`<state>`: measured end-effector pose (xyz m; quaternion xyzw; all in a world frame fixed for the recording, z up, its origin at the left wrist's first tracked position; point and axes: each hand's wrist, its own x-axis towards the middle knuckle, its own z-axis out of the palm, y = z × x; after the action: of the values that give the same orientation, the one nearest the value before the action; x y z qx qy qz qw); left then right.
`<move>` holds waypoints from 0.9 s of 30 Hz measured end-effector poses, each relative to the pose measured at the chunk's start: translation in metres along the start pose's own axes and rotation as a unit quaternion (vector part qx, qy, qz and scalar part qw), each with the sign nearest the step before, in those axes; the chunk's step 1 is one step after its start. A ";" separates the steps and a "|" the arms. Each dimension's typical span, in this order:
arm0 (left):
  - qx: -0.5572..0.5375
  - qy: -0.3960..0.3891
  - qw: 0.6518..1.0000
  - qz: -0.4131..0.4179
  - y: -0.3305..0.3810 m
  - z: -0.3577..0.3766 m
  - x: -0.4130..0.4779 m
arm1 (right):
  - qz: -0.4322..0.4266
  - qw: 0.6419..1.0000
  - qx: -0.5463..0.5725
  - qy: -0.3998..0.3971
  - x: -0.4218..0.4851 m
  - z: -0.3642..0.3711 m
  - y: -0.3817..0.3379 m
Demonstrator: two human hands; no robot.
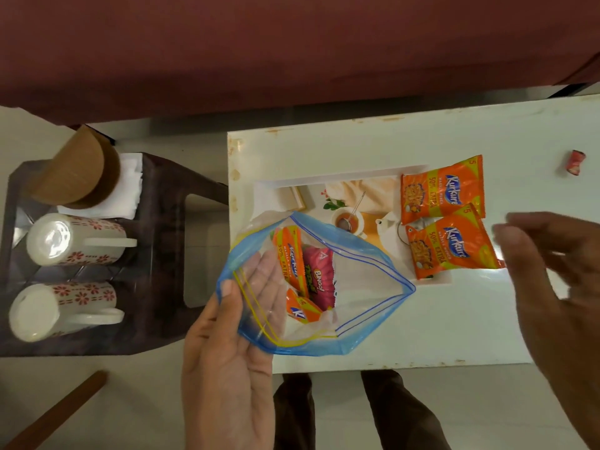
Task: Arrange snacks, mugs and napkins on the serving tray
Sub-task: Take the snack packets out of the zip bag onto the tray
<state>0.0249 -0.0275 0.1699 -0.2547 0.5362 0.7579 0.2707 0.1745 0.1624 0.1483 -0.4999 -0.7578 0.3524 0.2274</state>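
Our left hand (227, 345) pinches the open zip bag (324, 287) of snacks; right hand (552, 287), fingers spread, empty; two orange packets (444, 219) on tray (324, 186).

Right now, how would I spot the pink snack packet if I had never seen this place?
Find the white table, then the clear zip bag with the blue rim that the left hand holds open over the printed tray. Inside it, the pink packet stands between orange packets, the only one marked Bingo.
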 end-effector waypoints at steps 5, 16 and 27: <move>0.015 0.014 1.000 -0.003 -0.004 0.006 -0.006 | -0.130 0.961 0.030 -0.241 -0.046 0.048 -0.081; -0.007 0.043 0.998 -0.047 -0.001 -0.005 -0.007 | -0.125 0.858 -0.334 -0.369 -0.049 0.119 -0.067; -0.023 0.030 0.998 -0.055 -0.007 -0.007 -0.002 | -0.115 0.880 -0.231 -0.398 -0.044 0.112 -0.049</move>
<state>0.0320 -0.0326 0.1641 -0.3122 0.5114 0.7463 0.2898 0.0839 0.0753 0.1135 -0.2650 -0.8966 0.3077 -0.1764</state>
